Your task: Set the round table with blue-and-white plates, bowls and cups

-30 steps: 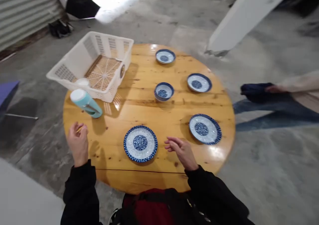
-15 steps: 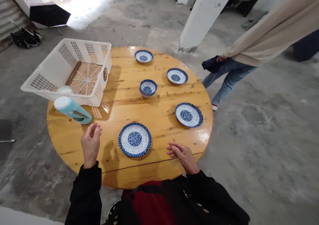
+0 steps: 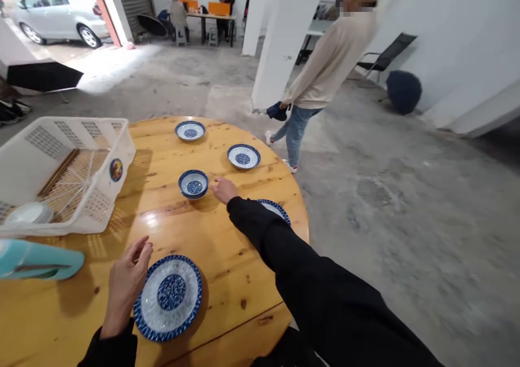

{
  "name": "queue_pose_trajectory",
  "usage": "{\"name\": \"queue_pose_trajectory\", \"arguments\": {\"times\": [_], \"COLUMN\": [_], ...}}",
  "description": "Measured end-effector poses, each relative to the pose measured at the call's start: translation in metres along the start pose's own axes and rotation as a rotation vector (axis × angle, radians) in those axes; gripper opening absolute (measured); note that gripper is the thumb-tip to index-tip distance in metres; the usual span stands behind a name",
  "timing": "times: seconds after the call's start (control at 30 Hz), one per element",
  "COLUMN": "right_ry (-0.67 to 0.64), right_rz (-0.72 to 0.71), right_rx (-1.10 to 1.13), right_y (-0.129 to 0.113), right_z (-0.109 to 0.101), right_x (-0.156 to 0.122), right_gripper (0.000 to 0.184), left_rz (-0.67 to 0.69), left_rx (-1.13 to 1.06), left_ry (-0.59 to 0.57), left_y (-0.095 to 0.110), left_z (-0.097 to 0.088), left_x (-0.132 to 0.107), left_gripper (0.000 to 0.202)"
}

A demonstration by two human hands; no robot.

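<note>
My right hand (image 3: 224, 190) reaches across the round wooden table (image 3: 221, 237), its fingertips just right of a stack of blue-and-white bowls (image 3: 194, 185). Its fingers are apart and hold nothing; a narrow gap seems to separate them from the bowls. Over the left rim of the nearest blue-and-white plate (image 3: 170, 296) hovers my left hand (image 3: 128, 280), fingers loosely curled and empty. My right sleeve partly covers another plate (image 3: 278, 209). Farther back lie two more patterned plates, one at the far edge (image 3: 190, 131) and one to its right (image 3: 244, 156).
At the left stands a white plastic crate (image 3: 93, 207) with wooden sticks and a pale round dish (image 3: 30, 213) inside. A turquoise bottle (image 3: 49, 261) is in front of it. Beyond the table, a person (image 3: 312, 80) stands near a white pillar (image 3: 276, 47).
My right hand has moved forward from the table's front edge to beside the bowl stack. My left hand now hovers by the near plate. The view has tilted up and turned right.
</note>
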State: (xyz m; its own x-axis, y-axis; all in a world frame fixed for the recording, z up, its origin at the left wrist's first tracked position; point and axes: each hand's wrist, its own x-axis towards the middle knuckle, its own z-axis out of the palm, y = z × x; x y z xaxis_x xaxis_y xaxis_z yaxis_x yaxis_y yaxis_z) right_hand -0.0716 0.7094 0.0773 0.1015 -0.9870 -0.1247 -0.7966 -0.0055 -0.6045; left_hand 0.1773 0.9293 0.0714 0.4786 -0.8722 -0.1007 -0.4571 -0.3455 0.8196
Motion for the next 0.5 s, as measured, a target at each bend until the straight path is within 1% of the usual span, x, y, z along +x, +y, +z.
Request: {"name": "queue_pose_trajectory", "arguments": {"times": [0.07, 0.17, 0.27, 0.37, 0.43, 0.5], "right_ry": [-0.022, -0.087, -0.12, -0.153, -0.177, -0.184], "right_rz": [-0.032, -0.069, -0.094, -0.132, -0.164, -0.189], "right_rx": [-0.054, -0.08, -0.114, -0.134, -0.142, -0.149], "right_y": [-0.003, 0.0, 0.007, 0.011, 0.011, 0.012], "right_z": [0.005, 0.01, 0.011, 0.012, 0.012, 0.014], "right_x": [0.011, 0.021, 0.034, 0.048, 0.054, 0.057], "right_gripper": [0.037, 0.037, 0.037, 0.039, 0.039, 0.039], "left_rz": [0.071, 0.131, 0.097, 0.033, 0.01, 0.033], "left_rx": [0.05, 0.115, 0.17, 0.183, 0.188, 0.174], "left_ry": [-0.001, -0.031, -0.066, -0.063, -0.053, -0.041], "left_y": [0.017, 0.042, 0.057, 0.066, 0.069, 0.07], "left_z": [0.026, 0.065, 0.097, 0.121, 0.132, 0.14], "left_x": [0.029, 0.061, 0.088, 0.11, 0.12, 0.127], "left_gripper": [0.05, 0.047, 0.052, 0.057, 0.053, 0.044]}}
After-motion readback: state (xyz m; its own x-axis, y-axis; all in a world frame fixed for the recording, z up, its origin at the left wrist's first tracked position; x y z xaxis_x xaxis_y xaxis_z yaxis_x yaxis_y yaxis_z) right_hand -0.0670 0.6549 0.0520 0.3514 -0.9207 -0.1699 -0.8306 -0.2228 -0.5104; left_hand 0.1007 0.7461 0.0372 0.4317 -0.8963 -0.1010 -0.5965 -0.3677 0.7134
